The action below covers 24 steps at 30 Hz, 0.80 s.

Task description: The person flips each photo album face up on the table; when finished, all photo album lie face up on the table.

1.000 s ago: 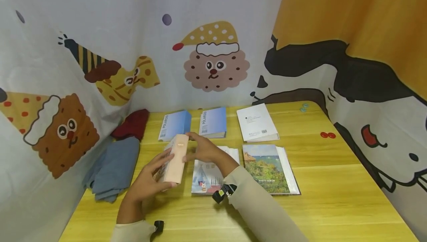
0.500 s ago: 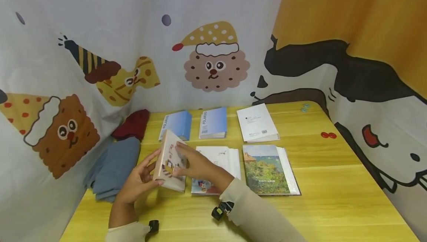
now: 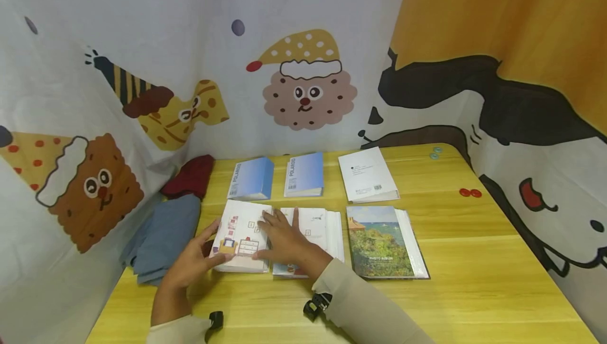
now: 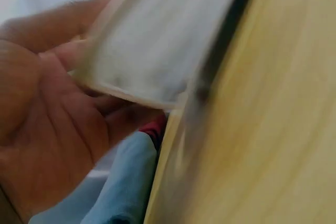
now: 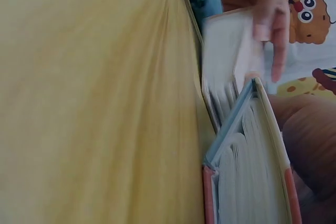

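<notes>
A thick photo album with a white cover [image 3: 241,228], printed with small furniture drawings, is at the front left of the table. My left hand [image 3: 187,262] grips its left edge, thumb over the cover's lower corner. In the left wrist view the fingers are behind the album's blurred page block [image 4: 152,40]. My right hand [image 3: 291,244] rests at the album's right side, fingertips and thumb on the cover, palm over a second white album [image 3: 320,228]. The right wrist view shows that second album's page edges [image 5: 247,182] up close.
A landscape-covered photo album [image 3: 379,244] lies to the right. Behind are two blue albums, one on the left [image 3: 253,178] and one in the middle [image 3: 304,174], and a white book [image 3: 367,175]. Folded blue-grey cloth [image 3: 166,238] and dark red cloth [image 3: 189,175] lie at the left edge.
The held album has turned from spine-up to cover-up and been lowered toward the table. My right hand has shifted from its upper edge to its right side.
</notes>
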Each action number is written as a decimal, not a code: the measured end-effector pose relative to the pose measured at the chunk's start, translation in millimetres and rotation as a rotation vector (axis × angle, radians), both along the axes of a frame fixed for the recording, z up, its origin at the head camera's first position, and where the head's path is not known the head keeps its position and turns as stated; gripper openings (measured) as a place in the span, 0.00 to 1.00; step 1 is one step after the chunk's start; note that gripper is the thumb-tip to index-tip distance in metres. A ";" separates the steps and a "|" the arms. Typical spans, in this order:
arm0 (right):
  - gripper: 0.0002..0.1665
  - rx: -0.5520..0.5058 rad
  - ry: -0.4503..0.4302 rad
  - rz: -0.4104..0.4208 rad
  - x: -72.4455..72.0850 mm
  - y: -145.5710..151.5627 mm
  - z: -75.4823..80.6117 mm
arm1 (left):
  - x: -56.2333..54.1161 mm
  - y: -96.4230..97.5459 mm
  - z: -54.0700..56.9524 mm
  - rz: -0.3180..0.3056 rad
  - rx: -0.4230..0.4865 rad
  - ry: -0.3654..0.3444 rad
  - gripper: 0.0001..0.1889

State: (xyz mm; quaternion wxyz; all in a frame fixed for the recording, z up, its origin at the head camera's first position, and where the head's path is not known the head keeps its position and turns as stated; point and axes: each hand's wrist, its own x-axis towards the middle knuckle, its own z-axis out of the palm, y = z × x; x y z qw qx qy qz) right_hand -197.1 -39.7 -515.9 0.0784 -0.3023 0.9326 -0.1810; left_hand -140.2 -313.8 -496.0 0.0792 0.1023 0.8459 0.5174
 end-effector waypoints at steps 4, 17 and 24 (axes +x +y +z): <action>0.55 0.051 0.026 -0.003 1.4 -0.9 -0.1 | -3.2 0.5 -2.5 -0.016 -0.071 -0.032 0.47; 0.49 0.004 0.079 -0.041 5.1 6.0 8.1 | -1.2 4.6 4.7 0.058 -0.334 0.055 0.46; 0.44 -0.144 0.089 -0.101 -0.3 47.4 21.8 | -6.7 40.6 32.5 0.053 -0.552 0.129 0.46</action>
